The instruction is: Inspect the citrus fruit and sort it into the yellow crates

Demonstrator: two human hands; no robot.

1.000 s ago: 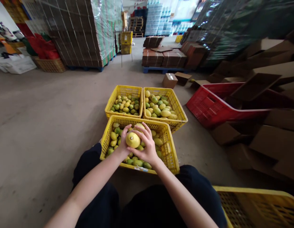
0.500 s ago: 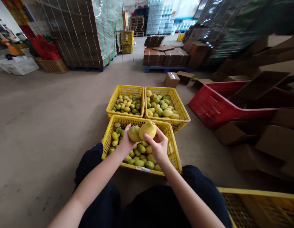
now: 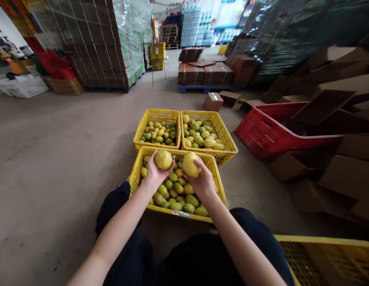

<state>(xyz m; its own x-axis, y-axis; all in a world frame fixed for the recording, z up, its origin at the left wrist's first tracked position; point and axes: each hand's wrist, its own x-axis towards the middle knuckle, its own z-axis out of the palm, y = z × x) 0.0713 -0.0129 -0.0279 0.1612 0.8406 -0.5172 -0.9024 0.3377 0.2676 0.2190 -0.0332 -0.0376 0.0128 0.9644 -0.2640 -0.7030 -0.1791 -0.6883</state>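
Note:
My left hand [image 3: 155, 172] is wrapped round a rounded yellow-green fruit [image 3: 163, 159]. In my right hand [image 3: 203, 179] is a larger yellow fruit [image 3: 191, 164], gripped from its right side. A small gap separates the two fruits. Both hands are over the near yellow crate [image 3: 221, 190], which holds many green and yellow fruits [image 3: 178, 188]. Behind it stand two more yellow crates of similar fruit, the back left crate [image 3: 136, 133] and the back right crate [image 3: 228, 137].
A red crate [image 3: 255, 133] with cardboard boxes [image 3: 345, 174] is on the right. Another yellow crate [image 3: 327, 239] sits at the lower right. Flattened cartons [image 3: 218, 75] lie on a blue pallet ahead. Wrapped stacks [image 3: 91, 43] rise at the back.
My hands have moved apart, and the two fruits, which were against each other, are now separated. The fruit in my left hand has turned and shifted left. Both hands still hold their fruits.

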